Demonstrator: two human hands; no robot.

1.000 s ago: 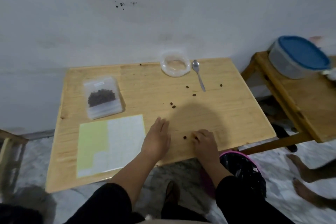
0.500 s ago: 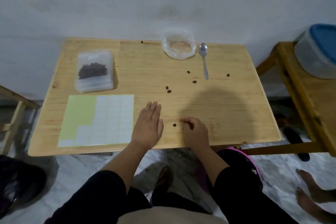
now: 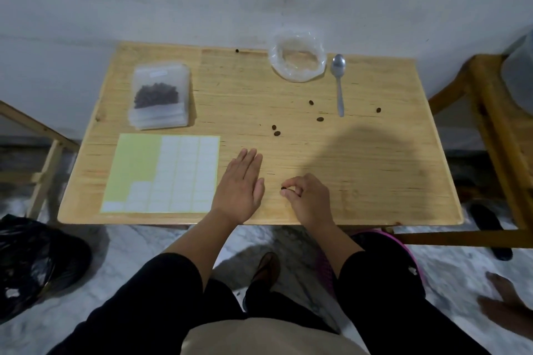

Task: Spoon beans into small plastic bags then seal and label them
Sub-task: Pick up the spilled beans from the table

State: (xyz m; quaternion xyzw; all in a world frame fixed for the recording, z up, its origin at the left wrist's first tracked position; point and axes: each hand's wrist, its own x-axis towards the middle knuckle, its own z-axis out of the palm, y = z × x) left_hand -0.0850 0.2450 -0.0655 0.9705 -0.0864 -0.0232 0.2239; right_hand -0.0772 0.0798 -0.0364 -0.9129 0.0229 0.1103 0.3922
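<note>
While the left hand (image 3: 240, 186) lies flat with straight fingers on the tabletop (image 3: 360, 181), the right hand (image 3: 307, 199) curls beside it, thumb and forefinger pinching one bean (image 3: 283, 188). Beyond the hands lie the label sheet (image 3: 173, 173), loose beans (image 3: 277, 133), a filled bag (image 3: 160, 95), the spoon (image 3: 339, 81) and an open empty bag (image 3: 297, 59).

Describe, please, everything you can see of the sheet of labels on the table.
The label sheet lies flat on the near left part of the wooden table, just in front of the stack of small plastic bags. It looks like paper: a pale yellow-green backing carrying a grid of small white stickers. The upper left area shows bare backing with no stickers. The left hand rests beside its right edge; whether they touch is unclear.
</note>
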